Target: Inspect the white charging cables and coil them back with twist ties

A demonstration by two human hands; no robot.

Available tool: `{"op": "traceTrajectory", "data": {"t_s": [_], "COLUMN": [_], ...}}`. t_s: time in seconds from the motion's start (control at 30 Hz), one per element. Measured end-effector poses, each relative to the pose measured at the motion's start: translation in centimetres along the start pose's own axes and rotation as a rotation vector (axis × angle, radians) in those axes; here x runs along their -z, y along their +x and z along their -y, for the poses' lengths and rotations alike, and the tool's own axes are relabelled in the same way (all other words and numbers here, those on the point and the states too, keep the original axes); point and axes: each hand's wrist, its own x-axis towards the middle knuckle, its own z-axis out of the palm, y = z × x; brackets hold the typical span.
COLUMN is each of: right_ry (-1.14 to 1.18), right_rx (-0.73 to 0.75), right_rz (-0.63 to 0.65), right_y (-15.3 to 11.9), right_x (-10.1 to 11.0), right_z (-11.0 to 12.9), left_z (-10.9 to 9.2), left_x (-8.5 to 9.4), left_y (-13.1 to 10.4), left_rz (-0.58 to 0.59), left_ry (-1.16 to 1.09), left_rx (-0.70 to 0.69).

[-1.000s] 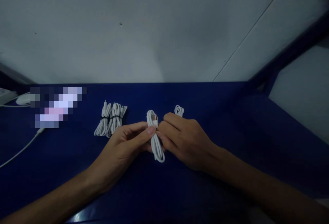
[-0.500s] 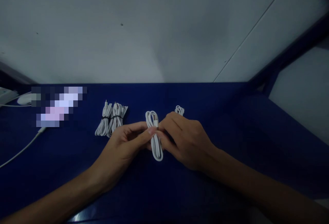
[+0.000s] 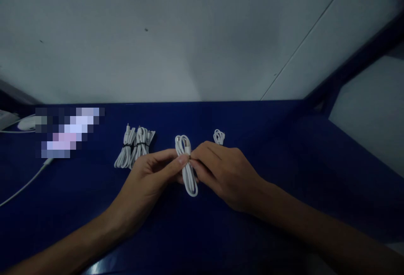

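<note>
A coiled white USB cable stands slightly tilted between my hands, its metal plug showing near the top loops. My left hand is closed around its middle, thumb pressed on the front and fingers behind. From the other side, my right hand pinches at the waist of the coil, thumb and forefinger together. A small dark bit of tie shows at those fingertips, mostly hidden. Left of the coil lie white cable bundles bound with black ties. Behind my right hand, another coiled white cable is partly hidden.
The blue table meets a pale wall panel at the back. At the left lie a blurred-out, bright, phone-like object with a white cord and a white item. A blue frame bar rises at the right.
Both hands and the held cable sit slightly further left in view, as does the whole scene. The right fingertips have shifted a little at the coil's waist; both hands keep their grip.
</note>
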Motion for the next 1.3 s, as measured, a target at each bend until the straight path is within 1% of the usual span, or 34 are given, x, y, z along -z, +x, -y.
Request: {"op": "traceTrajectory", "data": {"t_s": [0.17, 0.3, 0.43, 0.63, 0.8, 0.93, 1.03, 1.13, 1.2, 1.3], "right_ry": [0.250, 0.294, 0.338, 0.359, 0.325, 0.438, 0.572, 0.687, 0.763, 0.852], "right_rx": [-0.173, -0.243, -0.272, -0.277, -0.268, -0.366, -0.455, -0.514, -0.551, -0.599], "right_rz": [0.060, 0.067, 0.061, 0.078, 0.076, 0.111, 0.135, 0.130, 0.125, 0.119], "right_y": [0.1, 0.0, -0.3, -0.1, 0.0, 0.0, 0.0, 0.1, 0.1, 0.0], "right_x": [0.2, -0.1, -0.4, -0.1, 0.1, 0.4, 0.8, 1.1, 1.2, 1.2], "right_z": [0.6, 0.8, 0.9, 1.0, 1.1, 1.2, 1.5, 1.9, 2.1, 2.3], "left_z": [-0.3, -0.3, -0.2, 0.0, -0.2, -0.3, -0.1, 0.3, 0.6, 1.0], "left_x": [-0.3, -0.4, -0.4, -0.3, -0.3, -0.8, -0.9, -0.9, -0.7, -0.6], "left_y": [-0.1, 0.1, 0.3, 0.2, 0.1, 0.2, 0.0, -0.4, -0.7, -1.0], "left_rz": [-0.029, -0.037, -0.031, -0.007, -0.014, -0.048, -0.080, -0.152, -0.211, -0.264], "left_ry": [0.051, 0.012, -0.025, -0.027, -0.003, 0.006, 0.047, 0.192, 0.340, 0.590], "left_rx": [-0.043, -0.033, -0.010, -0.017, -0.023, -0.041, -0.105, -0.225, -0.336, -0.542]}}
